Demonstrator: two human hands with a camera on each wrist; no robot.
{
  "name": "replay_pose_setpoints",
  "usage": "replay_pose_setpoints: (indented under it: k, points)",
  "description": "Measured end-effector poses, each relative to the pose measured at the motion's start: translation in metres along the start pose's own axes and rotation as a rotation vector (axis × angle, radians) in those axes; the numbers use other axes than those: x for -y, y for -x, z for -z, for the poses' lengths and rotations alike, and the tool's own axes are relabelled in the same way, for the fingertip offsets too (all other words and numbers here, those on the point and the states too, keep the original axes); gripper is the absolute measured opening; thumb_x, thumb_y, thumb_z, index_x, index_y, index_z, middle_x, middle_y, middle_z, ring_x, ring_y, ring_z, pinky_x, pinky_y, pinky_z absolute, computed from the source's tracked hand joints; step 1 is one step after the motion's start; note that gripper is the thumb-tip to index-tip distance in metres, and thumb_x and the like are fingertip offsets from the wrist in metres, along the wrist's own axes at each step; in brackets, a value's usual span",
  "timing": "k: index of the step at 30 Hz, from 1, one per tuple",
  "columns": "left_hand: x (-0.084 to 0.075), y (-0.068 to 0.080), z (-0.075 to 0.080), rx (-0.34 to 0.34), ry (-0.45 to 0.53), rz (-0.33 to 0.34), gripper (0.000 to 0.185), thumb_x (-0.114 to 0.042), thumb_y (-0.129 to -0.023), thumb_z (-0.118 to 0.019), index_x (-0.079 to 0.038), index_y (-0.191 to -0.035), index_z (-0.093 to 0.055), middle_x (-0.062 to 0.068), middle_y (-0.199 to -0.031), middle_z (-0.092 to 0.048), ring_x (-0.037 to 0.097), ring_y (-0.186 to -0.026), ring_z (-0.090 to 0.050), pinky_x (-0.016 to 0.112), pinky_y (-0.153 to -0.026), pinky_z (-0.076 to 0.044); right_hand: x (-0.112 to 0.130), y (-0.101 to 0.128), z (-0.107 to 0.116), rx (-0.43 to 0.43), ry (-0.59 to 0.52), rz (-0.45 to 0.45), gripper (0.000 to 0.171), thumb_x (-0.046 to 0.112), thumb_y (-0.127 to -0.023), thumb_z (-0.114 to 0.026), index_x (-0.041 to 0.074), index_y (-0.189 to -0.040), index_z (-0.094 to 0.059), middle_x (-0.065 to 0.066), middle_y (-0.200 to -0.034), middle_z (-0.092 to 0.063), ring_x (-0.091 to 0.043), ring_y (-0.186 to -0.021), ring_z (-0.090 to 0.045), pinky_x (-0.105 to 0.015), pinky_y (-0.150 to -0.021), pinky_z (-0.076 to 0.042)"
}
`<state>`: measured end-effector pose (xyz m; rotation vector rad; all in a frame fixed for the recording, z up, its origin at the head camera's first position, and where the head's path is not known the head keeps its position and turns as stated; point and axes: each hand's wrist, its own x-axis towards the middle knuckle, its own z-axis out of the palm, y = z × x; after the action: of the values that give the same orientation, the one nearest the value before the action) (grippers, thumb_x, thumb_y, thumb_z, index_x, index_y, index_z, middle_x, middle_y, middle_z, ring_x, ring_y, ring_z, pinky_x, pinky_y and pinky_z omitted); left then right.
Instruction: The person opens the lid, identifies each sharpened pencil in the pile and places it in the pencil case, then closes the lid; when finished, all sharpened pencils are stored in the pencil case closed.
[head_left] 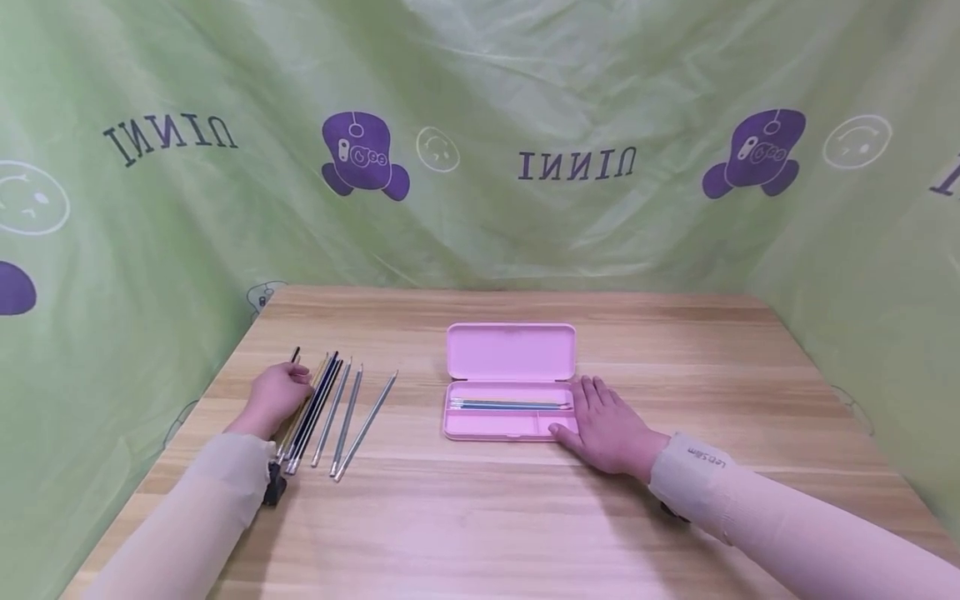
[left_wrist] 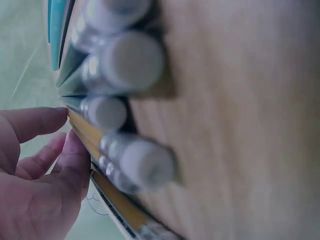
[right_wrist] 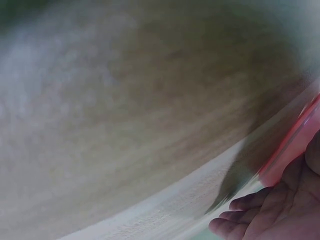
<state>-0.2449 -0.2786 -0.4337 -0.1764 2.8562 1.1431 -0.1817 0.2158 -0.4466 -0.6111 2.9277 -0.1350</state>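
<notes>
The left hand [head_left: 276, 398] is laid over the outer pencils of a row on the wooden table [head_left: 525, 517], its fingers curled down onto a black pencil [head_left: 296, 357] whose tip shows just beyond the knuckles; in the left wrist view the fingers [left_wrist: 75, 155] are seen pressed against the side of a yellow pencil [left_wrist: 87, 132], but whether anything is actually pinched cannot be told. Just to the inner side of that hand, the rest of the loose pencils [head_left: 337, 412] are spread in a fan, dark ones nearest, grey ones farther off, their eraser ends blurred and close in the wrist view. Well apart, the right hand [head_left: 609, 427] is rested flat with straight fingers against the near right end of an open pink pencil case [head_left: 510, 383], thumb touching its front corner, nothing being held. Inside the tray, just beside those fingertips, a couple of pencils [head_left: 510, 405] are already laid lengthwise, and the lid is stood upright behind. The packing is judged to be barely begun: a few pencils are placed, while most of the row is left on the table beside the left hand.
</notes>
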Motion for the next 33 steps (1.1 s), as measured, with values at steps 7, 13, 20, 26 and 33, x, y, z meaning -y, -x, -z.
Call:
replay_pose_setpoints:
  k: [7, 13, 20, 26, 33]
  points:
    - [-0.007, -0.005, -0.004, 0.024, -0.033, 0.003, 0.039, 0.002, -0.092, -0.062, 0.021, -0.125, -0.054, 0.039, -0.119, -0.060, 0.051, -0.110, -0.059, 0.059, -0.097, -0.050, -0.001, 0.002, 0.001, -0.006, -0.004, 0.000, 0.086, 0.050, -0.108, -0.042, -0.020, -0.153, -0.021, -0.042, -0.157, -0.025, -0.056, -0.148, -0.021, -0.062, -0.121, -0.022]
    - [-0.010, -0.007, -0.011, 0.033, -0.033, -0.005, 0.031, 0.003, -0.088, -0.058, 0.019, -0.114, -0.060, 0.034, -0.109, -0.063, 0.043, -0.096, -0.062, 0.051, -0.084, -0.057, -0.001, 0.004, 0.001, -0.011, -0.007, -0.004, 0.086, 0.050, -0.108, -0.043, -0.020, -0.153, -0.021, -0.042, -0.157, -0.025, -0.056, -0.147, -0.022, -0.062, -0.121, -0.023]
    - [-0.019, -0.007, 0.006, 0.047, -0.003, -0.025, 0.036, -0.002, -0.094, -0.057, 0.022, -0.121, -0.057, 0.034, -0.109, -0.066, 0.031, -0.088, -0.066, 0.033, -0.072, -0.056, 0.001, 0.003, 0.001, -0.013, -0.008, 0.015, 0.085, 0.050, -0.108, -0.042, -0.021, -0.152, -0.022, -0.042, -0.156, -0.027, -0.056, -0.147, -0.023, -0.062, -0.120, -0.023]
    - [-0.042, -0.010, 0.023, 0.077, 0.110, -0.026, 0.044, 0.000, -0.096, -0.059, 0.025, -0.131, -0.048, 0.033, -0.112, -0.066, 0.019, -0.084, -0.069, 0.037, -0.080, -0.061, -0.001, 0.004, 0.002, -0.031, -0.003, 0.011, 0.085, 0.049, -0.108, -0.043, -0.021, -0.152, -0.022, -0.043, -0.156, -0.027, -0.057, -0.147, -0.023, -0.062, -0.120, -0.024]
    - [-0.061, -0.011, 0.016, 0.071, 0.272, -0.016, 0.045, -0.001, -0.098, -0.059, 0.016, -0.139, -0.048, 0.024, -0.122, -0.060, 0.015, -0.092, -0.062, 0.030, -0.085, -0.058, 0.000, 0.003, 0.002, -0.023, -0.025, 0.008, 0.086, 0.050, -0.108, -0.042, -0.021, -0.152, -0.021, -0.043, -0.156, -0.025, -0.056, -0.147, -0.021, -0.062, -0.121, -0.022]
